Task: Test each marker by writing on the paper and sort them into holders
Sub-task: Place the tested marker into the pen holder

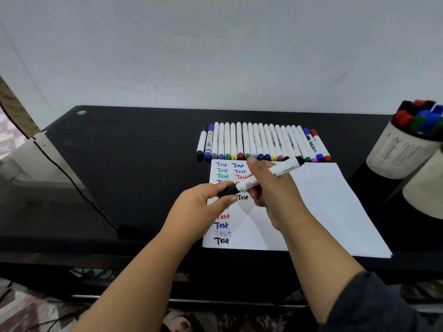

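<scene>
— What's around? 
— Row of markers (261,143) behind the paper (323,202), holder (398,154) at right.
— And the black marker (263,176)?
— Above the paper, slanting up-right; right hand (273,188) wraps the barrel, left hand (203,207) pinches its cap.

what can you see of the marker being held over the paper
The marker has a white barrel with small printed text, a black cap at its lower left end and a black butt at its upper right end. It lies tilted above the paper, apart from it. The right hand holds the barrel, the left hand pinches the cap. Whether the cap is fully seated cannot be told.
</scene>
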Demonstrator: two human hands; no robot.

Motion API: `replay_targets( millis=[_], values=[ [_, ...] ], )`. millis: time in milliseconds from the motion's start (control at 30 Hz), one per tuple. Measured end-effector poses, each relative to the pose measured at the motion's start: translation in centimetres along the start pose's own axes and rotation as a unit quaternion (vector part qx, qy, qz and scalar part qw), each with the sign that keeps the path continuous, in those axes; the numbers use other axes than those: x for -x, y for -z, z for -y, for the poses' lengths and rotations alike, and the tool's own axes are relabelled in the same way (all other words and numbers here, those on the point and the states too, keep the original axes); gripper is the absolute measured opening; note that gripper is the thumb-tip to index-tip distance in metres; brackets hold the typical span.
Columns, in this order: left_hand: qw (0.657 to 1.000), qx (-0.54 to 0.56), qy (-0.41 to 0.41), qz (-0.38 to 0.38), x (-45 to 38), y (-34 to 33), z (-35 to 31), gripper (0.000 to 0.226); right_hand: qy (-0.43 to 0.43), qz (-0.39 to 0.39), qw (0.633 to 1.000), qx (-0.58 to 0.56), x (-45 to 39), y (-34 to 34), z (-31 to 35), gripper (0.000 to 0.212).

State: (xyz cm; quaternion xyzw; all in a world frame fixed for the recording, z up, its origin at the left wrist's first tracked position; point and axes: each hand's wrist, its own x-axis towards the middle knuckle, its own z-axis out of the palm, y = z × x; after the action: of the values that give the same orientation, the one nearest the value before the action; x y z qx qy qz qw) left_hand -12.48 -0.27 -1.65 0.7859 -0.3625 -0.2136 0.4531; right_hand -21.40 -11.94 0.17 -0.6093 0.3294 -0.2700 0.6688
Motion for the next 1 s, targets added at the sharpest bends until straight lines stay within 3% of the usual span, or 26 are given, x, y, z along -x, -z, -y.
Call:
replay_targets(
  millis=[167,267,467,667,867,1000],
  values=[
    [0.994,0.108,0.019,-0.010,0.2,-0.1,-0.9,0.023,-0.032,-0.029,0.998,-0.048,0.3,0.0,0.2,0.038],
    [0.991,0.131,0.012,-0.020,0.6,-0.6,-1.2,0.025,-0.046,-0.050,0.993,-0.101,0.6,-0.3,0.3,0.034],
    [0.997,0.067,-0.009,-0.033,0.7,-1.1,-1.7,0.035,-0.071,-0.086,0.987,-0.119,0.1,-1.0,-0.3,0.028],
    [0.998,0.053,-0.013,-0.044,0.6,-1.3,-1.4,0.021,-0.089,-0.105,0.983,-0.119,-0.4,-1.2,-0.7,0.026],
    [0.997,0.020,-0.041,-0.063,0.8,-1.6,-1.5,0.021,-0.092,-0.120,0.982,-0.110,-0.3,-1.2,-0.3,0.024],
    [0.998,0.016,-0.018,-0.058,0.7,-1.7,-1.6,0.022,-0.099,-0.117,0.984,-0.086,0.1,-1.0,0.1,0.022]
  ],
)
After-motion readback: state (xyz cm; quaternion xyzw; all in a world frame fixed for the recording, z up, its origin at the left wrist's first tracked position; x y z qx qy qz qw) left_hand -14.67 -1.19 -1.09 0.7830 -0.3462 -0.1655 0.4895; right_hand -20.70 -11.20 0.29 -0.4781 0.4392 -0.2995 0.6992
